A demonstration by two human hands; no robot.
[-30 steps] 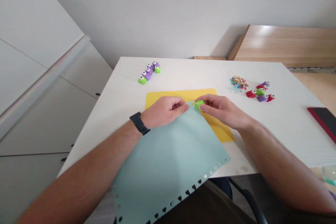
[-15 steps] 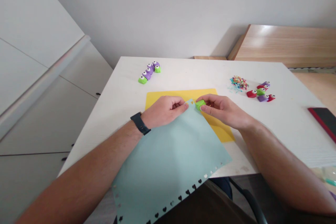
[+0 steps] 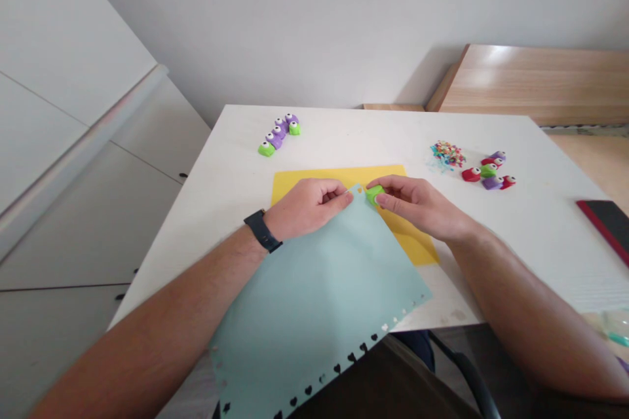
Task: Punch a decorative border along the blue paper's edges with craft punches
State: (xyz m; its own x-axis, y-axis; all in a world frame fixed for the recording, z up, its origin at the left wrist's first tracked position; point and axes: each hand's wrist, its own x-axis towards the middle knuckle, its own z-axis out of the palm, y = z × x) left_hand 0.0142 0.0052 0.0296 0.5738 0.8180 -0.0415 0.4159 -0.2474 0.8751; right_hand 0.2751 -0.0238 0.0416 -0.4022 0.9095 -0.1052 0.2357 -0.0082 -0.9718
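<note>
My left hand [image 3: 314, 207], with a dark watch at the wrist, pinches the top corner of a light blue-green paper sheet [image 3: 324, 288]. Shaped holes run along the sheet's lower edge, and one is punched near its top corner. Between the thumb and fingers of my right hand [image 3: 417, 207] is a small green punch [image 3: 375, 194], right beside that corner. A yellow sheet [image 3: 295, 179] lies flat on the white table [image 3: 191, 229], partly under the blue-green one, whose lower part hangs past the table's front edge.
Several purple and green punches [image 3: 278, 133] stand at the back left. On the right are colourful paper bits [image 3: 448, 154] and several red, purple and green punches [image 3: 489, 171]. A dark, red-edged object [image 3: 607, 226] lies at the far right. A chair's arm shows below.
The right lower corner of the blue-green sheet has shifted slightly up and left. Both hands keep nearly the same place and hold.
</note>
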